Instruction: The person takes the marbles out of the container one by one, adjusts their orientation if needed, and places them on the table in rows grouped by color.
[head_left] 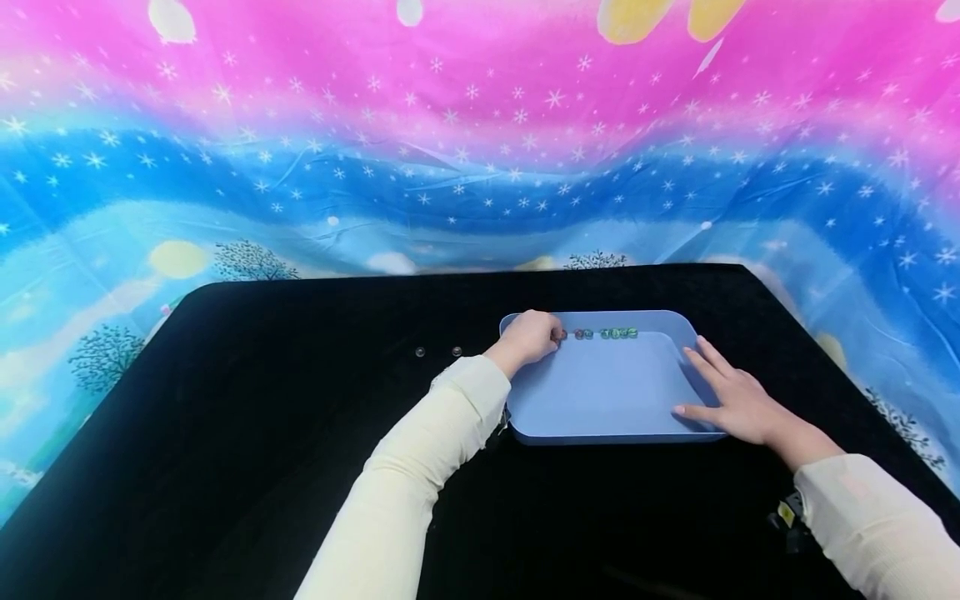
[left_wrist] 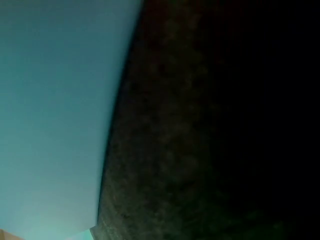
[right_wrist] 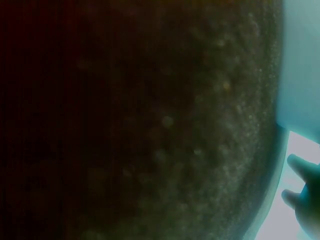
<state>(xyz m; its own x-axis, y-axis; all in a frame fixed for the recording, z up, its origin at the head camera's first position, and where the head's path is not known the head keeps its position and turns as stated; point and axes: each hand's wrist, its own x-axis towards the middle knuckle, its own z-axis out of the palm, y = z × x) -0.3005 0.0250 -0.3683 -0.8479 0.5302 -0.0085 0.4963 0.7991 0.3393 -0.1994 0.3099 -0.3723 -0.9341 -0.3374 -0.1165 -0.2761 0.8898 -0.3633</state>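
The left hand [head_left: 529,340] reaches over the far left corner of the tray [head_left: 607,392], its forearm slanting up from the lower left, fingers bent down and pinching a reddish bead [head_left: 562,335] at the tips. The right hand [head_left: 738,404] lies at the tray's right side, thumb and fingers spread and fairly straight over the rim, grasping no bead. The tray, pale blue and shallow with rounded corners, sits on the black table [head_left: 262,433]. Inside it, along the far side, the pinched bead is at the left end of a row; just right of it sits a small pair [head_left: 583,334], then, past a gap, a run of green beads [head_left: 619,333]. Two clear beads [head_left: 457,352] lie on the table left of the tray.
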